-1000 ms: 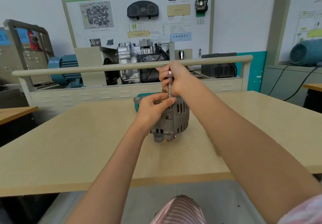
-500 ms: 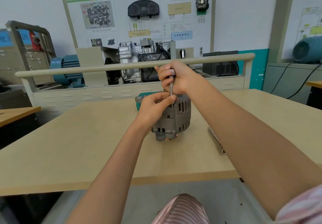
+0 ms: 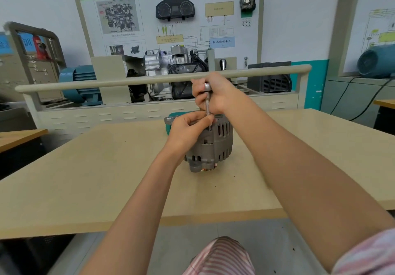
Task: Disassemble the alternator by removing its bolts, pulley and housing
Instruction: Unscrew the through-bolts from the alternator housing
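On the beige wooden table [image 3: 85, 178] stands a grey ribbed metal alternator [image 3: 213, 146]. Right hand [image 3: 215, 95] grips a slim knurled steel driver [image 3: 207, 101] upright over it. Left hand [image 3: 188, 129] pinches the driver's lower end.

You face a white wall [image 3: 299, 18] bearing a printed diagram board [image 3: 171, 18], beyond the beige wooden table [image 3: 85, 178] and grey floor [image 3: 181, 242].

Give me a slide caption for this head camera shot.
Right hand grips an upright metal driver over an alternator standing on the table, while the left hand pinches its tip.
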Available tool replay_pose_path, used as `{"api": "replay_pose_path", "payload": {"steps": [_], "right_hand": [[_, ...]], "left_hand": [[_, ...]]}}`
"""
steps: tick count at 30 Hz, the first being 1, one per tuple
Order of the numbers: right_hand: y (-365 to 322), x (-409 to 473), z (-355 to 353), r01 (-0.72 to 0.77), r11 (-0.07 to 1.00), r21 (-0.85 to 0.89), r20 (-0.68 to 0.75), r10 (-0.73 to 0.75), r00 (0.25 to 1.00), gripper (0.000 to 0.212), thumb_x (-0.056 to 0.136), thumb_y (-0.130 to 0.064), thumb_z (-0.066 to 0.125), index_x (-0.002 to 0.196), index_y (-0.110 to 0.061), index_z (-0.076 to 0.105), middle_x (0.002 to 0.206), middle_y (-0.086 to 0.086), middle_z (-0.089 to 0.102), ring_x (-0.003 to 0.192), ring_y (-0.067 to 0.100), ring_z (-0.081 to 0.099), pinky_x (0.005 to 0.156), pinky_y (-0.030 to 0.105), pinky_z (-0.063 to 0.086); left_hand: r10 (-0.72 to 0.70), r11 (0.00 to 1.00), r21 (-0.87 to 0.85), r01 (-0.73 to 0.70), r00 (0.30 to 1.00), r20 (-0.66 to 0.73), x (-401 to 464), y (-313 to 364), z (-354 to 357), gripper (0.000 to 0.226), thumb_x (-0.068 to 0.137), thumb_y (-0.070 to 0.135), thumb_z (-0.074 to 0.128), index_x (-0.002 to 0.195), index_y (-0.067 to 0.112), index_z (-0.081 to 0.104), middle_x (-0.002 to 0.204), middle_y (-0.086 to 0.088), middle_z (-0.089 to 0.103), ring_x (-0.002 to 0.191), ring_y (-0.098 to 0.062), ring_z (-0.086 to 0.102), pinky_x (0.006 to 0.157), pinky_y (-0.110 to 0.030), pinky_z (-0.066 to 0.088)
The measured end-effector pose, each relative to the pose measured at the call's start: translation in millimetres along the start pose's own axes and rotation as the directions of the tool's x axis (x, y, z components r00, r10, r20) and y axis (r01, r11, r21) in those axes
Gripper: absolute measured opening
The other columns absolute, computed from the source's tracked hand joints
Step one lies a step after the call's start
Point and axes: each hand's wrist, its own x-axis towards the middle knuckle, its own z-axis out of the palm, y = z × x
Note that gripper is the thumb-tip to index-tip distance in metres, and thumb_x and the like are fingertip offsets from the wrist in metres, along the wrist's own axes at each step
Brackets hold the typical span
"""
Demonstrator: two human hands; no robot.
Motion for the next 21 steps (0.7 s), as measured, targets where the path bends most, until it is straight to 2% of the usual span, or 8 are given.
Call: {"api": "replay_pose_path", "payload": {"steps": [3, 6, 8, 10, 13, 16, 18, 21], "right_hand": [[-2, -2, -6, -0.052, 0.998, 0.038, 0.083, 0.049, 0.995, 0.031, 0.093, -0.002, 0.023, 0.072, -0.011, 0.044, 0.04, -0.008, 0.039, 0.029, 0.002, 0.036, 0.033, 0.011, 0.018], [5, -4, 1, 0.104, 0.991, 0.087, -0.128, -0.093, 0.987, 0.025, 0.091, -0.001, 0.026, 0.078, -0.012, 0.044, 0.046, -0.003, 0.043, 0.028, 0.003, 0.038, 0.03, 0.013, 0.021], [16, -3, 8, 0.356, 0.934, 0.034, -0.384, -0.317, 0.867, 0.017, 0.092, 0.001, 0.029, 0.094, -0.011, 0.041, 0.065, 0.006, 0.051, 0.032, 0.006, 0.044, 0.029, 0.015, 0.026], [22, -1, 13, 0.491, 0.871, -0.019, -0.492, -0.436, 0.753, 0.02, 0.095, -0.001, 0.03, 0.111, -0.01, 0.038, 0.081, 0.012, 0.054, 0.038, 0.008, 0.048, 0.03, 0.013, 0.03], [16, 0, 15, 0.339, 0.94, -0.039, -0.406, -0.325, 0.854, 0.036, 0.092, 0.0, 0.029, 0.125, -0.006, 0.043, 0.064, 0.006, 0.05, 0.029, 0.004, 0.04, 0.028, 0.014, 0.024], [4, -3, 6, 0.094, 0.996, -0.007, -0.122, -0.094, 0.988, 0.029, 0.092, -0.003, 0.024, 0.074, -0.011, 0.045, 0.039, -0.005, 0.041, 0.027, 0.003, 0.035, 0.029, 0.013, 0.019], [0, -4, -2, 0.018, 0.999, 0.043, 0.015, -0.018, 1.0, 0.032, 0.091, -0.002, 0.022, 0.068, -0.015, 0.041, 0.039, -0.009, 0.037, 0.029, 0.002, 0.034, 0.031, 0.011, 0.017], [2, -6, -3, 0.019, 0.997, 0.079, -0.005, -0.019, 1.0, 0.031, 0.09, -0.001, 0.024, 0.07, -0.014, 0.043, 0.04, -0.008, 0.039, 0.029, 0.002, 0.036, 0.034, 0.011, 0.017]], "left_hand": [[-0.009, 1.0, -0.008, 0.009, 1.0, 0.007, 1, 1, -1, 0.008, 0.087, 0.022, 0.066, 0.089, 0.019, 0.073, 0.085, 0.008, 0.075, 0.08, -0.003, 0.068, 0.068, -0.015, 0.048], [-0.002, 1.0, 0.007, 0.003, 1.0, -0.018, 1, 0, 1, 0.006, 0.087, 0.021, 0.066, 0.089, 0.022, 0.072, 0.083, 0.009, 0.074, 0.082, -0.006, 0.068, 0.071, -0.02, 0.049], [0.01, 1.0, 0.016, -0.01, 1.0, -0.029, 1, 0, 2, 0.012, 0.088, 0.016, 0.064, 0.084, 0.025, 0.07, 0.078, 0.01, 0.072, 0.079, -0.007, 0.066, 0.07, -0.023, 0.048], [0.017, 0.999, 0.031, -0.016, 0.999, -0.031, 0, 0, 2, 0.016, 0.089, 0.012, 0.061, 0.082, 0.024, 0.068, 0.076, 0.006, 0.07, 0.076, -0.01, 0.063, 0.069, -0.026, 0.049], [0.008, 1.0, 0.024, -0.007, 0.999, -0.037, -1, 1, 1, 0.013, 0.089, 0.016, 0.062, 0.081, 0.025, 0.067, 0.075, 0.007, 0.07, 0.076, -0.009, 0.064, 0.064, -0.02, 0.049], [0.005, 1.0, 0.0, -0.005, 1.0, -0.002, -2, 1, 1, 0.006, 0.088, 0.02, 0.064, 0.09, 0.018, 0.07, 0.082, 0.005, 0.073, 0.077, -0.005, 0.067, 0.064, -0.014, 0.051], [-0.005, 1.0, -0.005, 0.005, 1.0, -0.011, -2, 2, 1, 0.009, 0.088, 0.021, 0.065, 0.093, 0.015, 0.07, 0.088, 0.0, 0.073, 0.079, -0.006, 0.067, 0.067, -0.016, 0.051], [-0.01, 1.0, -0.003, 0.01, 0.999, -0.037, -2, 2, 2, 0.004, 0.087, 0.021, 0.067, 0.089, 0.018, 0.068, 0.089, -0.005, 0.071, 0.081, -0.01, 0.064, 0.069, -0.019, 0.049]]}}
